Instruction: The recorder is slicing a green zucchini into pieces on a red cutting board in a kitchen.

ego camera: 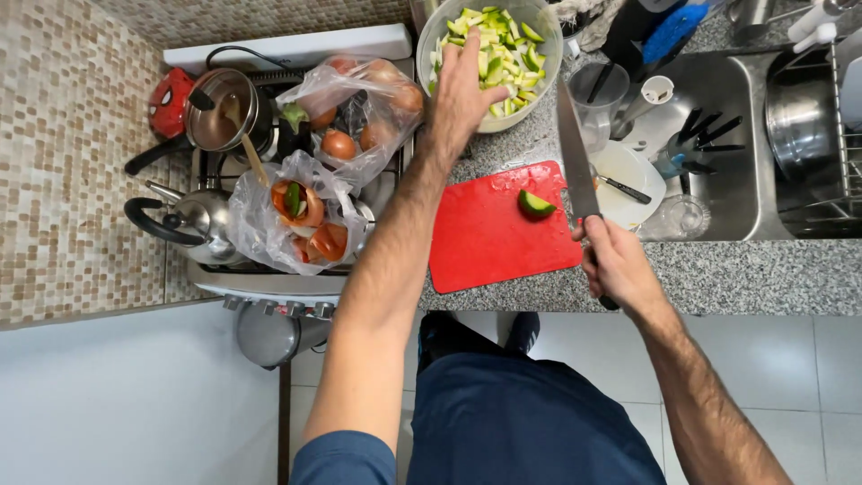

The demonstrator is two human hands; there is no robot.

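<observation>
Over the bowl (429, 36) of cut zucchini, the left hand (460, 90) spreads empty; the right hand (615, 260) grips a knife (575, 157) beside a zucchini piece (535, 204).

Two packages show, both clear plastic bags (359, 108) on the stove (269, 287), which stands left of the granite counter (718, 278). The farther bag lies toward the stove's back right corner, crumpled and see-through, holding round brown onions (338, 144) (one green stem end shows at its left side). The nearer bag (292, 220) sits toward the stove's front edge, just beside a steel kettle (193, 220); it gapes open at the top and holds orange and green vegetable scraps (301, 205). No labels, signs or screens can be made out.
</observation>
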